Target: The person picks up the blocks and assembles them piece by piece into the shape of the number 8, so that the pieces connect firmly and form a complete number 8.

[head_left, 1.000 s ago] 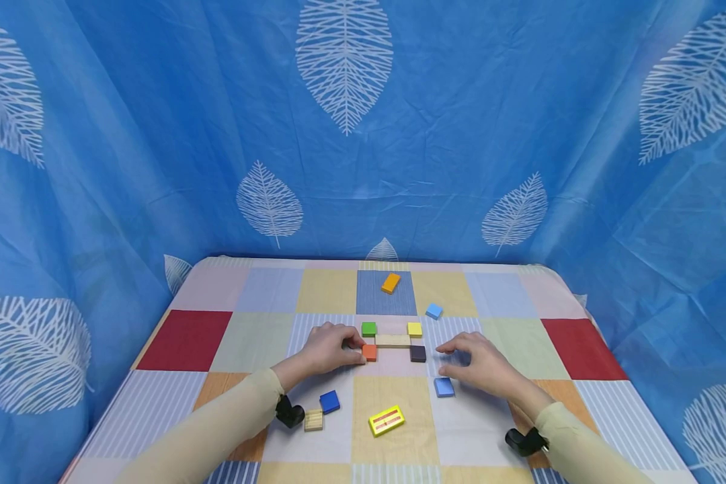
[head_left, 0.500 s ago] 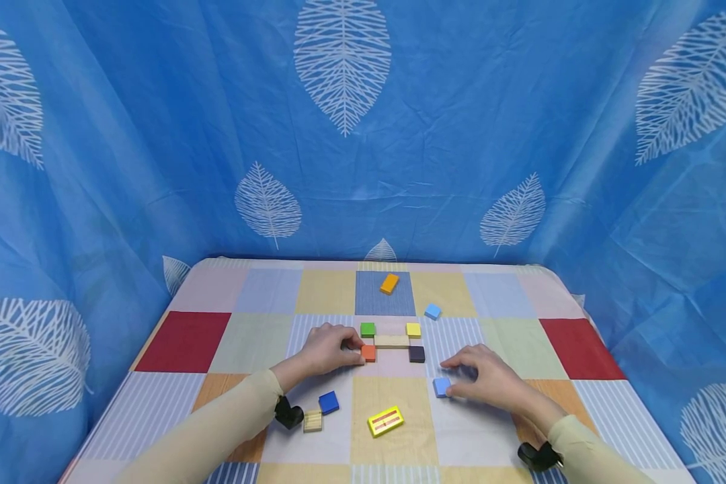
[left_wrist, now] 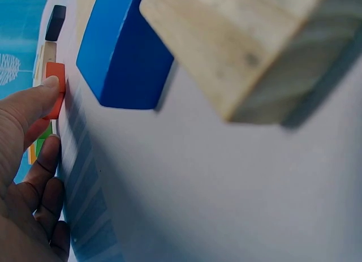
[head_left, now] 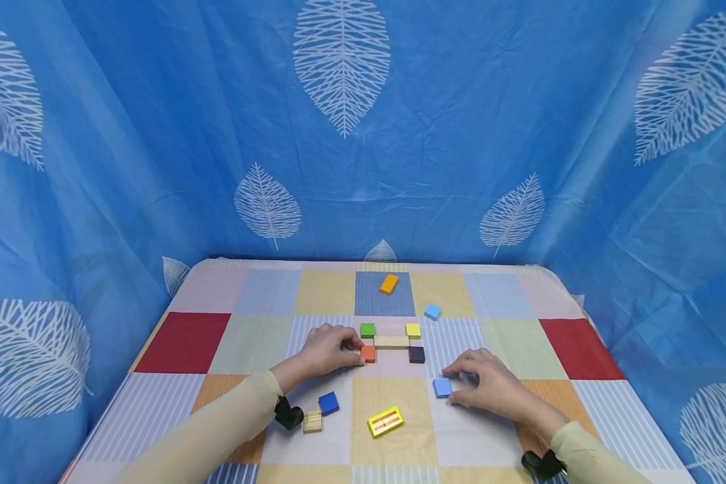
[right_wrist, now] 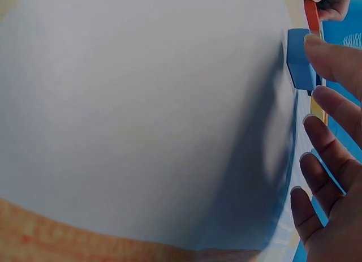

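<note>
My left hand (head_left: 325, 351) pinches an orange-red block (head_left: 369, 353) between thumb and forefinger; in the left wrist view the thumb lies on the block's face. That block sits at the near left corner of a flat wooden plank (head_left: 391, 342). A green block (head_left: 368, 330), a yellow block (head_left: 413, 330) and a black block (head_left: 416, 354) stand at the other corners. My right hand (head_left: 490, 384) is beside a light blue block (head_left: 442, 388), fingers loosely spread. In the right wrist view the thumb tip overlaps this block (right_wrist: 301, 58), and the other fingers stand apart from it.
Nearer the front lie a dark blue block (head_left: 329, 402), a small plain wooden block (head_left: 312, 421) and a bright yellow block with red markings (head_left: 385, 422). Farther back are an orange block (head_left: 389, 284) and another light blue block (head_left: 432, 311). A blue leaf-patterned curtain (head_left: 345, 202) surrounds the table.
My right hand has moved down and slightly right from beside the black block to the light blue block, which has shifted little. The left hand stays at the orange-red block.
</note>
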`<state>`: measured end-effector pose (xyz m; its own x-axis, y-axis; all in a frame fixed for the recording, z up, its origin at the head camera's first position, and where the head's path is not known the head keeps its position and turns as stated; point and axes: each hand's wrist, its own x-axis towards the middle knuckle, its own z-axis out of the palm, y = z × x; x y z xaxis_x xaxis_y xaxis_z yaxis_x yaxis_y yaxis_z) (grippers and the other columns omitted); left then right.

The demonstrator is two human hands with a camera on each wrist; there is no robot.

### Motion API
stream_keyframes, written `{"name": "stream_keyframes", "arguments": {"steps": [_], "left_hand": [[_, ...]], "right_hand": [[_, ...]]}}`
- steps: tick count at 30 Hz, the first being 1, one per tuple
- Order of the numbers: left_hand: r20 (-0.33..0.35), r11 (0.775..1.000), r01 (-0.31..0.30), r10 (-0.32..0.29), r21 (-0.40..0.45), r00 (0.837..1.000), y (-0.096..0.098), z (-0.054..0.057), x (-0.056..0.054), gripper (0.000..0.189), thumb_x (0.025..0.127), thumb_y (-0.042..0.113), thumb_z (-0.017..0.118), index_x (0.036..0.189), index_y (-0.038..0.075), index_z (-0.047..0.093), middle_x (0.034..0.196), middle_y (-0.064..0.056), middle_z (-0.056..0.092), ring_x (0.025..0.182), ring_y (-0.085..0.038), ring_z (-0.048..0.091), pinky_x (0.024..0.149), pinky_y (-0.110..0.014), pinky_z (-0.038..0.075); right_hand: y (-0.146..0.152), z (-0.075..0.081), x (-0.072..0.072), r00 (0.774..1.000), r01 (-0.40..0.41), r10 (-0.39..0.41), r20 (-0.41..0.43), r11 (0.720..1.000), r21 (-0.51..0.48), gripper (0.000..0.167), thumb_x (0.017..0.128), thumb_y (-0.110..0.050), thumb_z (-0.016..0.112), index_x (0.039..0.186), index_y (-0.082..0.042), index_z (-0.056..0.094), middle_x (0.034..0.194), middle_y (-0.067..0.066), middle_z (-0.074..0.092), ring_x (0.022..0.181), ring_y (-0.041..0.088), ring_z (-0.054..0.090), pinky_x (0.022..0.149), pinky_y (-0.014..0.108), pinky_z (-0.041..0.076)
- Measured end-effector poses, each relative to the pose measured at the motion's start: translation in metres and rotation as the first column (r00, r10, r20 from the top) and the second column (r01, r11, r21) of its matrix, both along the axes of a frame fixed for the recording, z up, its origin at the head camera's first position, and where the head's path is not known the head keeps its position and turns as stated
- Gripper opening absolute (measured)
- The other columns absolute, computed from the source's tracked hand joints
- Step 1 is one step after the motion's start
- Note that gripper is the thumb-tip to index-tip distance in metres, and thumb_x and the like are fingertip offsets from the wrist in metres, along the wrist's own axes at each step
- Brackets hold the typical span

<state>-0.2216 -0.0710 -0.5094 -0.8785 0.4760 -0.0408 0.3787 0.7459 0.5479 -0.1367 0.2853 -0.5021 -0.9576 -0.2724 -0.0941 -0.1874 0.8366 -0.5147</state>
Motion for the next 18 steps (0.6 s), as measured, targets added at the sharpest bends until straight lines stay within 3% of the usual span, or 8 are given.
{"name": "stream_keyframes", "arguments": {"steps": [18], "left_hand": [[-0.009, 1.0, 0.004, -0.004, -0.006, 1.0, -0.0001, 0.0002, 0.0003, 0.021, 0.086, 0.04, 0.082, 0.101, 0.03, 0.073, 0.089, 0.018, 0.061, 0.09, -0.011, 0.048, 0.088, -0.044, 0.033]], "right_hand": [[-0.0004, -0.0037, 0.009, 0.998, 0.054, -0.054, -0.011, 0.998, -0.041, 0.035, 0.075, -0.043, 0.09, 0.106, -0.04, 0.073, 0.111, -0.016, 0.057, 0.111, 0.016, 0.049, 0.098, 0.051, 0.042]]}}
